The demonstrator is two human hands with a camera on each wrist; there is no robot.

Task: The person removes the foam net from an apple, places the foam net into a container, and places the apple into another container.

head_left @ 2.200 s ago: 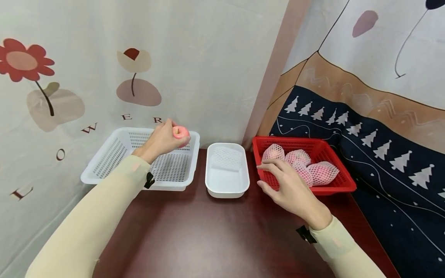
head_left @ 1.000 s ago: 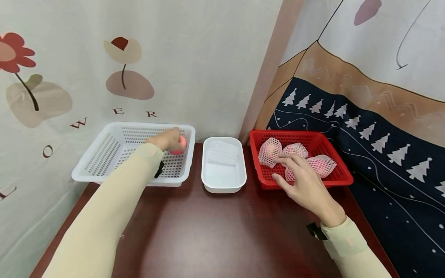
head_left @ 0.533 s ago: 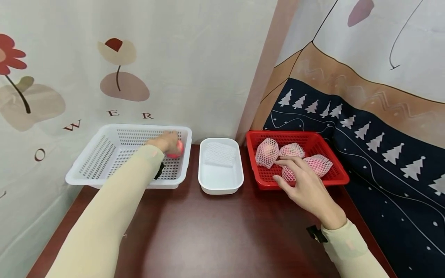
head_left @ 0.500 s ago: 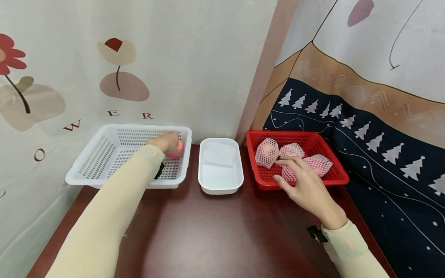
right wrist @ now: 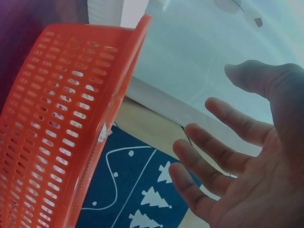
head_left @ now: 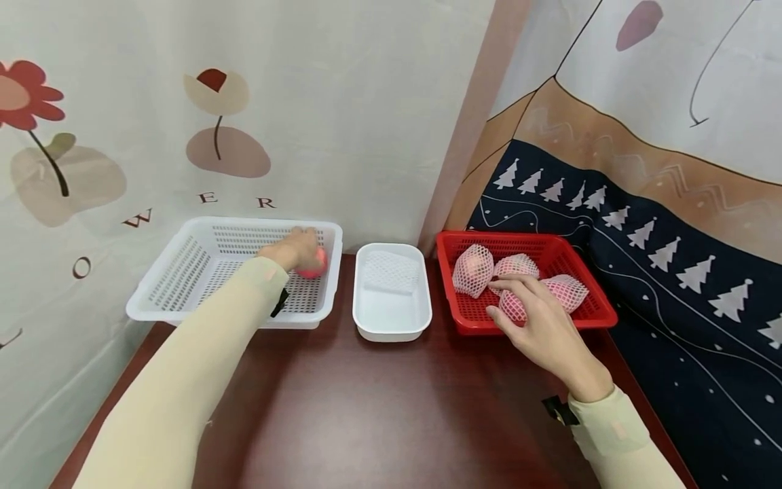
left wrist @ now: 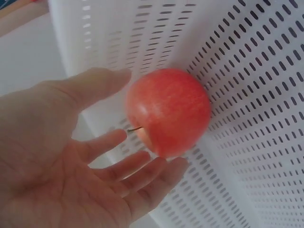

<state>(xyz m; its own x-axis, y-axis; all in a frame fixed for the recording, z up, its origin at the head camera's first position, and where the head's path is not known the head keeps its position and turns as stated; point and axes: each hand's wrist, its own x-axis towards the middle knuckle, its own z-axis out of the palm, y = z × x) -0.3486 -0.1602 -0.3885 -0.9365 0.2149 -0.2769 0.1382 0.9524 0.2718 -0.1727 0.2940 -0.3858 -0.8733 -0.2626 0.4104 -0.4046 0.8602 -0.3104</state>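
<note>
A red apple (head_left: 313,266) sits in the right end of the white perforated basket (head_left: 146,309). My left hand (head_left: 294,248) reaches in beside it, thumb and fingers spread. In the left wrist view, the apple (left wrist: 171,111) rests against the basket's holed wall, its stem facing my palm, and the fingertips are right at its near side with no grip around it. Over the front of the red basket (head_left: 601,316), my right hand (head_left: 540,326) hovers with relaxed, parted fingers, holding nothing. Several apples in net sleeves (head_left: 473,270) lie in that basket, partly hidden by this hand.
Between the two baskets stands a small white tub (head_left: 391,320) with a white foam net (head_left: 391,270) lying in its far half. All three stand along the back of the dark red table (head_left: 342,407), against a printed curtain (head_left: 366,122).
My left hand has lowered the apple from above the white basket into it, and its fingers have loosened from the fruit. My right hand has shifted slightly right.
</note>
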